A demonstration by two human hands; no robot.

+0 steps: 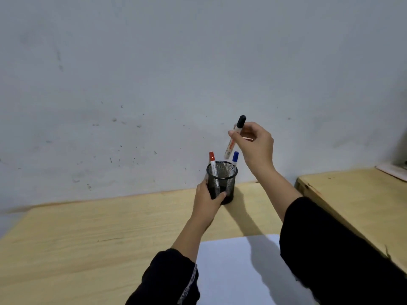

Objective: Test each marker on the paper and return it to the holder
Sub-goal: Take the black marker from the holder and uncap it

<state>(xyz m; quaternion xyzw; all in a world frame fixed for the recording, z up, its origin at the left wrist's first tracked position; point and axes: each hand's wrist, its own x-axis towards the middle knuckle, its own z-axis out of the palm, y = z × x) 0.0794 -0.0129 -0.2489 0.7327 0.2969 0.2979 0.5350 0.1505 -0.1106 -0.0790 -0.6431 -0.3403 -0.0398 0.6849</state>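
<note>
Left hand [208, 198] grip wraps holder [222, 181]; right hand [253, 143] grip pinches black marker [234, 137], cap on. Lift clear, then uncap over paper [237, 271].

The mesh holder's [222, 183] mouth is staying partly free: a red-capped marker [212, 162] is leaning at its left rim, a blue-capped marker [234, 161] at its right, leaving an open middle. The left hand [209, 200] is blocking its near-left side.

We see a black wire-mesh holder [222, 183], smooth plastic markers [234, 137], matt white paper [237, 271], a grained pale wood table [88, 238].
</note>
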